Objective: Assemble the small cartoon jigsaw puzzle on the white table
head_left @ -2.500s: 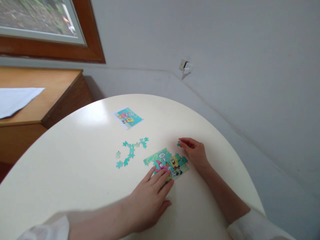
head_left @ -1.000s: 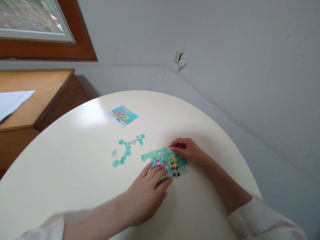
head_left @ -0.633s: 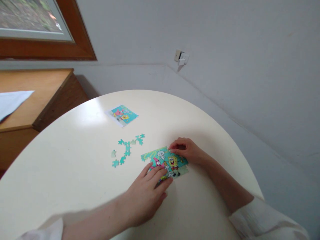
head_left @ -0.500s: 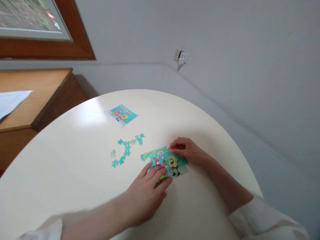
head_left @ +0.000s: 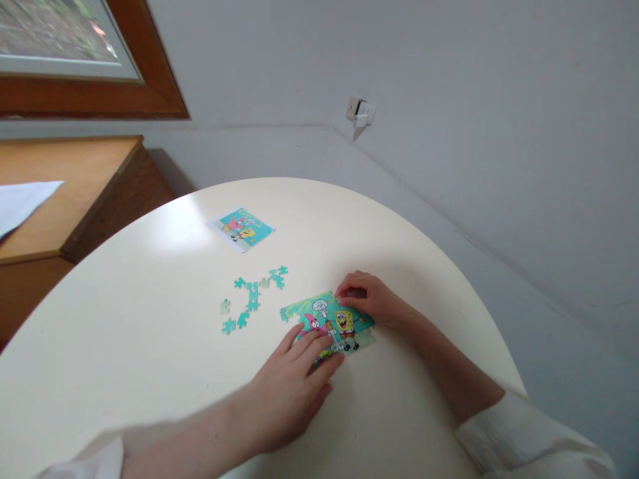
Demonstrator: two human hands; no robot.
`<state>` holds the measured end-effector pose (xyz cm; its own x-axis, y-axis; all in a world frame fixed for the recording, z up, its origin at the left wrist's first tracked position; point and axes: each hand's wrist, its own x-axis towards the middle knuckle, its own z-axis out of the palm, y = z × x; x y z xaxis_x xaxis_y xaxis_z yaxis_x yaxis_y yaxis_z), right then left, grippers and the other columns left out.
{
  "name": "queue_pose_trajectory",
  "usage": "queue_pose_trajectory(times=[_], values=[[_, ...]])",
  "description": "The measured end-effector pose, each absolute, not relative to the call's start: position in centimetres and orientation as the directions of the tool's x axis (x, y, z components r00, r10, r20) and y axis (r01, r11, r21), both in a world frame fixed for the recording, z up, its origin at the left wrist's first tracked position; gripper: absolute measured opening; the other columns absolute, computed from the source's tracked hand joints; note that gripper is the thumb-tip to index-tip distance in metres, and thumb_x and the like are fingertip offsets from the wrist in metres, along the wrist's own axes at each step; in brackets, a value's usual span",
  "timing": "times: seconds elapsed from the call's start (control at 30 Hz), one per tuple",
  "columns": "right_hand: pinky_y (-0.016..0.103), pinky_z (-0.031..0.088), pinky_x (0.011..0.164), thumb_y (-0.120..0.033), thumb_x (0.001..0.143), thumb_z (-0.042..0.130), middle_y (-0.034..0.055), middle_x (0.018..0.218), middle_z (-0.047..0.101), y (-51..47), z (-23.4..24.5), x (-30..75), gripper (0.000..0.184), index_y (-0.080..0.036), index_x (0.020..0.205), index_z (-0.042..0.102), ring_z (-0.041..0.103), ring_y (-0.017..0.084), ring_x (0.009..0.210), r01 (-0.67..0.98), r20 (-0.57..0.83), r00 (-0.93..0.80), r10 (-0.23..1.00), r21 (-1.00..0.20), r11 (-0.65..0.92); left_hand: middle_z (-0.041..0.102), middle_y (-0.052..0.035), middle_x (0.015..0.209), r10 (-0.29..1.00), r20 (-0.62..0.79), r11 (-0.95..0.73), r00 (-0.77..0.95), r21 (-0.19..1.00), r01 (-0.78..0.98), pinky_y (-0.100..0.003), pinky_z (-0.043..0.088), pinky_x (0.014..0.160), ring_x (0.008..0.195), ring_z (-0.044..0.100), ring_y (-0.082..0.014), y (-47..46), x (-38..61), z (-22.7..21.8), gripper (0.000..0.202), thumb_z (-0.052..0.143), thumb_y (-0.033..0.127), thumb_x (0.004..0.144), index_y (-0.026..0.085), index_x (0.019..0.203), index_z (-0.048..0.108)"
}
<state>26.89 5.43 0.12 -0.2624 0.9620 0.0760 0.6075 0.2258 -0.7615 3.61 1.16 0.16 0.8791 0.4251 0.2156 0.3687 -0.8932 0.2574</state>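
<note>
A partly built cartoon jigsaw puzzle point(head_left: 327, 318) lies on the round cream table point(head_left: 150, 346). My left hand point(head_left: 294, 386) rests flat on its near left corner, fingers stretched out and holding nothing. My right hand point(head_left: 370, 301) is curled at the puzzle's far right edge. Its fingertips are pinched together on a teal puzzle piece that they almost fully hide. Several loose teal pieces point(head_left: 252, 298) lie scattered just left of the puzzle. A small reference picture card point(head_left: 241, 228) lies farther back on the table.
A wooden desk point(head_left: 74, 193) with a white sheet of paper point(head_left: 20, 203) stands to the left of the table. Grey walls meet in a corner behind, with a wall socket point(head_left: 358, 112). A wooden frame point(head_left: 154, 86) hangs at the upper left.
My right hand, which held a teal piece off the puzzle's far right corner, has moved left onto the puzzle's far edge. My left hand has stayed put.
</note>
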Motion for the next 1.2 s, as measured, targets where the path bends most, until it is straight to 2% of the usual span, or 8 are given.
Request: queue_pose_trajectory(times=[0.37,0.53,0.7,0.87,0.97,1.03,1.13,1.2], values=[[0.029,0.039,0.071,-0.021,0.072,0.062,0.0017,0.073,0.061,5.5,0.4,26.7,0.003,-0.018,0.074,0.061,0.051,0.015,0.073,0.647,0.075,-0.280,0.957,-0.721,0.246,0.054,-0.0084,0.120,0.428,0.202,-0.892,0.881,0.252,0.376,-0.046,0.034,0.101,0.115,0.047,-0.0226,1.2,3.6,0.1,0.034,0.046,0.027,0.086,0.022,0.119,0.050],[0.025,0.036,0.061,-0.018,0.066,0.064,-0.0028,0.069,0.052,5.3,0.5,26.5,0.014,-0.018,0.073,0.052,0.044,0.011,0.063,0.639,0.056,-0.202,0.978,-0.749,0.175,0.054,-0.0083,0.121,0.431,0.192,-0.888,0.881,0.265,0.377,-0.046,0.034,0.101,0.115,0.047,-0.0228,1.2,3.6,0.3,0.035,0.046,0.026,0.085,0.022,0.119,0.050],[0.023,0.033,0.052,-0.027,0.067,0.062,-0.0040,0.066,0.048,5.3,0.6,26.4,0.019,-0.019,0.073,0.046,0.039,0.009,0.055,0.515,0.030,-0.145,0.989,-0.851,0.102,0.054,-0.0081,0.121,0.427,0.194,-0.888,0.883,0.274,0.370,-0.047,0.035,0.101,0.115,0.047,-0.0235,1.2,3.6,0.5,0.034,0.046,0.025,0.085,0.021,0.119,0.050],[0.024,0.035,0.052,-0.035,0.072,0.054,-0.0026,0.064,0.049,5.8,-0.4,26.6,0.018,-0.019,0.073,0.047,0.041,0.009,0.054,0.474,0.111,0.030,0.993,-0.877,0.084,0.055,-0.0085,0.120,0.427,0.203,-0.889,0.881,0.272,0.368,-0.046,0.035,0.101,0.115,0.048,-0.0231,1.2,3.6,0.4,0.034,0.046,0.024,0.085,0.021,0.119,0.050],[0.026,0.039,0.053,-0.034,0.076,0.050,-0.0005,0.064,0.054,5.8,-0.8,26.5,0.016,-0.019,0.076,0.052,0.045,0.011,0.055,0.567,0.129,0.060,0.990,-0.821,0.072,0.055,-0.0083,0.121,0.429,0.202,-0.888,0.881,0.276,0.369,-0.047,0.035,0.101,0.115,0.048,-0.0231,1.2,3.6,0.4,0.034,0.046,0.024,0.085,0.021,0.119,0.050],[0.029,0.044,0.060,-0.033,0.080,0.046,0.0037,0.072,0.059,5.5,-0.4,26.3,0.018,-0.018,0.079,0.056,0.052,0.015,0.064,0.668,0.246,0.113,0.963,-0.736,0.109,0.055,-0.0087,0.120,0.425,0.205,-0.888,0.882,0.282,0.363,-0.048,0.035,0.101,0.114,0.048,-0.0230,1.2,3.6,0.4,0.034,0.046,0.023,0.085,0.021,0.118,0.050],[0.039,0.041,0.088,-0.031,0.087,0.036,0.0119,0.103,0.061,4.5,1.3,25.3,0.029,-0.017,0.096,0.059,0.053,0.022,0.101,0.822,0.518,0.104,0.849,-0.525,0.220,0.056,-0.0099,0.117,0.418,0.255,-0.893,0.872,0.289,0.344,-0.050,0.033,0.102,0.113,0.049,-0.0228,1.2,3.5,0.5,0.032,0.045,0.021,0.084,0.019,0.116,0.051],[0.043,0.031,0.099,-0.030,0.089,0.030,0.0112,0.127,0.050,3.6,2.3,24.4,0.037,-0.019,0.117,0.052,0.040,0.023,0.122,0.888,0.554,0.005,0.832,-0.386,0.251,0.057,-0.0113,0.114,0.419,0.331,-0.897,0.846,0.298,0.327,-0.050,0.032,0.103,0.114,0.048,-0.0222,1.3,3.4,0.7,0.029,0.044,0.018,0.084,0.017,0.111,0.054]])
